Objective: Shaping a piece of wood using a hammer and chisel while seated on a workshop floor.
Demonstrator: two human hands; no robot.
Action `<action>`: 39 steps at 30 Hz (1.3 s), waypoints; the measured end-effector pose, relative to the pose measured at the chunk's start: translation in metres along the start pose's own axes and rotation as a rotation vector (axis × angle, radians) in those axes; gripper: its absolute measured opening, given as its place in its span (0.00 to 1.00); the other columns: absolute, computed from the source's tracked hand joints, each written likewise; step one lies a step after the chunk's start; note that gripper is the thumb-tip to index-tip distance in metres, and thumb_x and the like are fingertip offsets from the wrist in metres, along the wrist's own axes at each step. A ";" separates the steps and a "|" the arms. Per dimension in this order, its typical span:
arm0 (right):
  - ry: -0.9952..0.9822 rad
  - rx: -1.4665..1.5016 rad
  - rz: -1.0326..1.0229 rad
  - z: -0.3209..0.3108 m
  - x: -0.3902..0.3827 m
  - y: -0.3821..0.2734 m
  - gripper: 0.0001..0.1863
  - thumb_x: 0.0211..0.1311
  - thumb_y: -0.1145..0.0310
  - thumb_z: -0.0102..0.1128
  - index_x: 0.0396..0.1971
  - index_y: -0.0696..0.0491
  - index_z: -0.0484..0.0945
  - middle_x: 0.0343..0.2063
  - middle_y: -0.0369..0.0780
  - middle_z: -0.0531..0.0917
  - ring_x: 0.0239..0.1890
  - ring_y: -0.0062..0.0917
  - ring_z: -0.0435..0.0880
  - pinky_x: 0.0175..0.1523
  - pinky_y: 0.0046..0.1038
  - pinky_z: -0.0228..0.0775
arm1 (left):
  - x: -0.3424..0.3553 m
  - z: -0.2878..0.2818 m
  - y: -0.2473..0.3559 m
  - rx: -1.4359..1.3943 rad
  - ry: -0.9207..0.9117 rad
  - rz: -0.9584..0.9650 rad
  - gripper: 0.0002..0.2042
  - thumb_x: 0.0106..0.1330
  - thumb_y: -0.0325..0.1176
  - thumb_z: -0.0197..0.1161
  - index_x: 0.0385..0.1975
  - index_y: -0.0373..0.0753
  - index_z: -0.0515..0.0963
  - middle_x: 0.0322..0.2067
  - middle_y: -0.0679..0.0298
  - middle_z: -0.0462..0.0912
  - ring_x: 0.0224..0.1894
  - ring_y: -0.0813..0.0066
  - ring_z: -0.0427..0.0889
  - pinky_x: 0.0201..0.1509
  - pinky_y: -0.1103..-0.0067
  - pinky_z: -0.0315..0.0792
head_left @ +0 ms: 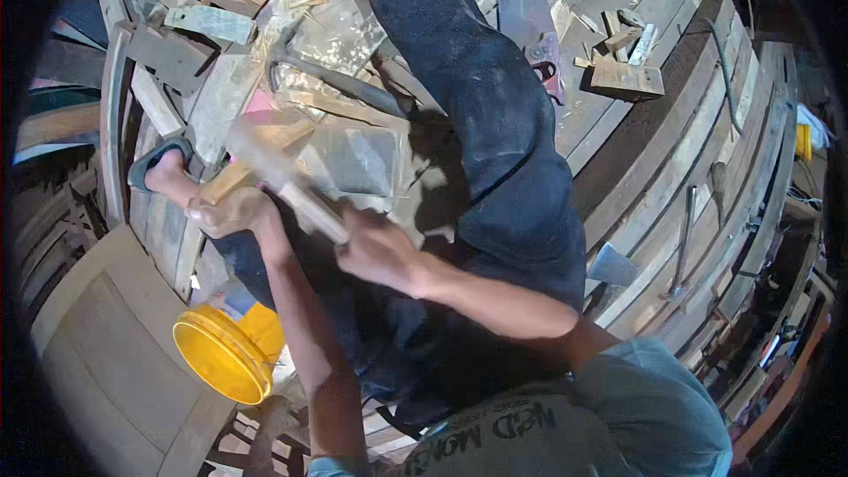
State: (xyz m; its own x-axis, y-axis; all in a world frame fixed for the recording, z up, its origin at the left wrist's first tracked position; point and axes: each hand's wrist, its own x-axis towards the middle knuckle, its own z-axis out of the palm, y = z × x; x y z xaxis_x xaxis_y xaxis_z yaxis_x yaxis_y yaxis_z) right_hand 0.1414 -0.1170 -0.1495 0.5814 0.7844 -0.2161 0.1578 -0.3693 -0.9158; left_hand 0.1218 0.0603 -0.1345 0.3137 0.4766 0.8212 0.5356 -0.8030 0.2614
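My right hand (382, 252) grips the wooden handle of a hammer (283, 178), which is blurred with motion above a wooden piece. My left hand (231, 210) holds a slat of light wood (231, 178) against a flat grey block (358, 162) on the plank floor. My dark trouser leg (495, 124) stretches up the middle of the view, and my foot in a sandal (157, 163) rests at the left.
A yellow bucket (225, 355) stands at lower left. A handsaw (530, 9) lies at the top, wood offcuts (625, 78) beside it. A hatchet head (612, 267) and a long metal tool (685, 243) lie right. Scrap boards (177, 44) pile upper left.
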 end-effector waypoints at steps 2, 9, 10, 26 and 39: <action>-0.258 0.069 0.086 -0.005 0.003 -0.006 0.23 0.51 0.69 0.55 0.46 0.65 0.68 0.22 0.51 0.79 0.27 0.48 0.81 0.34 0.42 0.72 | 0.011 0.008 0.007 -0.011 -0.005 0.002 0.20 0.69 0.45 0.42 0.32 0.31 0.71 0.28 0.58 0.74 0.29 0.65 0.74 0.32 0.73 0.68; -0.175 0.142 0.004 -0.012 0.005 -0.022 0.23 0.50 0.74 0.53 0.48 0.65 0.66 0.28 0.56 0.79 0.29 0.45 0.82 0.37 0.36 0.75 | 0.007 -0.002 -0.013 0.024 0.001 0.011 0.20 0.69 0.45 0.42 0.32 0.31 0.72 0.28 0.58 0.75 0.29 0.65 0.75 0.32 0.73 0.68; -0.133 0.109 -0.050 -0.002 0.003 -0.017 0.22 0.51 0.73 0.55 0.47 0.62 0.67 0.26 0.55 0.80 0.30 0.44 0.82 0.36 0.37 0.75 | 0.010 0.003 -0.005 0.007 -0.003 0.014 0.20 0.69 0.45 0.42 0.32 0.31 0.72 0.28 0.58 0.75 0.29 0.65 0.75 0.32 0.73 0.68; 0.143 -0.201 -0.137 -0.003 0.000 0.005 0.25 0.49 0.72 0.54 0.48 0.68 0.66 0.39 0.61 0.76 0.46 0.49 0.77 0.49 0.40 0.70 | 0.016 0.021 0.009 -0.025 0.018 0.010 0.21 0.69 0.46 0.42 0.33 0.31 0.72 0.28 0.58 0.75 0.29 0.65 0.75 0.32 0.73 0.69; -0.101 0.269 0.190 -0.011 0.009 0.039 0.19 0.53 0.65 0.57 0.39 0.64 0.67 0.24 0.51 0.78 0.28 0.41 0.80 0.34 0.36 0.72 | 0.005 0.020 0.013 -0.036 -0.025 -0.009 0.21 0.69 0.46 0.42 0.34 0.31 0.72 0.29 0.58 0.76 0.30 0.65 0.76 0.32 0.73 0.69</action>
State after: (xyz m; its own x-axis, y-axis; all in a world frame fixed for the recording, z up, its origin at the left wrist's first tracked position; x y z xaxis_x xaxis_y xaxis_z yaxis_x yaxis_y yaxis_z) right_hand 0.1618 -0.1295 -0.1837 0.4960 0.7646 -0.4116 -0.1701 -0.3793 -0.9095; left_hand 0.1461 0.0598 -0.1376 0.3283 0.4926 0.8060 0.5099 -0.8107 0.2877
